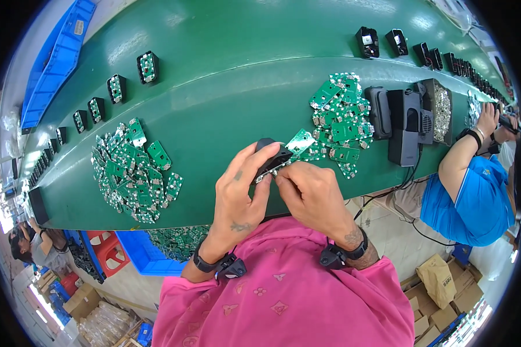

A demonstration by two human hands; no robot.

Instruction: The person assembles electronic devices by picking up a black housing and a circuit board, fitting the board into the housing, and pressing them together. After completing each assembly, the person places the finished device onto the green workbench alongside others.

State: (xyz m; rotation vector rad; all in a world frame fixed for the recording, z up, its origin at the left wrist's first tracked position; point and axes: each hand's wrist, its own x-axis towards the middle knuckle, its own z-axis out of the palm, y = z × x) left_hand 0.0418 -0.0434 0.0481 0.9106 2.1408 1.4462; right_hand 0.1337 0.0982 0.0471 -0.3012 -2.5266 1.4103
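Observation:
My left hand (235, 191) is wrapped round a small black plastic housing (276, 159), tilted above the front part of the green table (226, 104). A green circuit board (266, 175) shows its component-covered edge at the housing's near side. Against that edge, the curled fingers of my right hand (317, 188) pinch the board; their tips are partly hidden. Just beyond my hands, to the right, lies a heap of loose green circuit boards (342, 121). Another board heap (127, 173) spreads out on the left.
Black housings with boards inside (147, 67) line the table's left. More black housings (367, 43) run along the far right. Dark box-shaped devices (404, 127) with cables stand beside a bin of small parts (441, 110). A co-worker in blue (469, 196) sits at right. A blue crate (147, 254) is below the edge.

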